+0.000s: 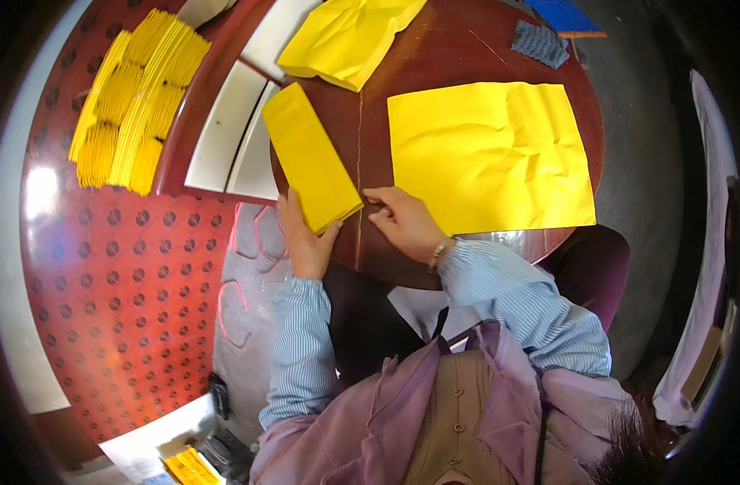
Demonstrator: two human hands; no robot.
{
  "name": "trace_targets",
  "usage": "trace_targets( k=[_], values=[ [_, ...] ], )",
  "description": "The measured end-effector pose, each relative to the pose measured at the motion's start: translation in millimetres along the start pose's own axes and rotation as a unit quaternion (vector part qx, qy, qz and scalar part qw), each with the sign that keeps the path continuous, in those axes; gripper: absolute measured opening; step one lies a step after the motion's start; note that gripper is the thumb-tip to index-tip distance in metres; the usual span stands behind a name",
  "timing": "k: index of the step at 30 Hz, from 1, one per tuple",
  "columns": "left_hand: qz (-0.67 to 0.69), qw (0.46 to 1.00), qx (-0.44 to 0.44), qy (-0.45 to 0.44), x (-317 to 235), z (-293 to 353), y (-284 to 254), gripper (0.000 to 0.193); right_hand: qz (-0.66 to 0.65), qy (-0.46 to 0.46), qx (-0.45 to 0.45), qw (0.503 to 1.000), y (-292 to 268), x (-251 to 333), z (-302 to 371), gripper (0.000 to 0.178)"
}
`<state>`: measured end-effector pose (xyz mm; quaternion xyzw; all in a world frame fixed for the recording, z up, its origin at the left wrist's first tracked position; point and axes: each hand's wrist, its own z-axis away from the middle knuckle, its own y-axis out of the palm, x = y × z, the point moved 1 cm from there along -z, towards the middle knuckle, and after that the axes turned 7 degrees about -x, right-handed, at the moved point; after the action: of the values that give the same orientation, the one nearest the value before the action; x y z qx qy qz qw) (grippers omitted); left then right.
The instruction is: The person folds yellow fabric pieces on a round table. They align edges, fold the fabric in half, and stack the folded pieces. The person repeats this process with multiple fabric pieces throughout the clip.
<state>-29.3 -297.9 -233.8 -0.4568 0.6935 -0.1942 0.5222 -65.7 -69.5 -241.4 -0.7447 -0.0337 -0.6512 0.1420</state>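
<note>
My left hand [307, 238] grips the near end of a long folded yellow sheet [309, 153], its thumb and fingers at the two sides. The folded sheet lies slanted on a round dark red table [435, 48], with layered edges at its near end. Just right of that end is my right hand [406, 222], fingers bent and slightly apart, nothing visible in them. A bracelet circles the right wrist. Spread flat to the right of my hands is a creased yellow sheet [495, 158]. Whether it is paper or cloth I cannot tell.
Another crumpled yellow sheet [346, 36] lies at the table's far side. A grey textured cloth [540, 44] rests at the far right. Stacked yellow folded bundles [135, 101] sit on a red patterned surface [127, 283] at left. White panels [228, 125] adjoin the table.
</note>
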Motion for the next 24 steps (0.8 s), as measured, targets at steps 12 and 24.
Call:
trace_targets(
  k=[12, 24],
  values=[
    [0.212, 0.964, 0.005, -0.159, 17, 25, 1, 0.082, -0.004, -0.028, 0.004, 1.000, 23, -20, -30, 0.027],
    [0.208, 0.964, -0.004, -0.165, 29, 30, 3, 0.078, 0.080, 0.000, -0.031, 0.996, 29, -10, -35, 0.019]
  ],
)
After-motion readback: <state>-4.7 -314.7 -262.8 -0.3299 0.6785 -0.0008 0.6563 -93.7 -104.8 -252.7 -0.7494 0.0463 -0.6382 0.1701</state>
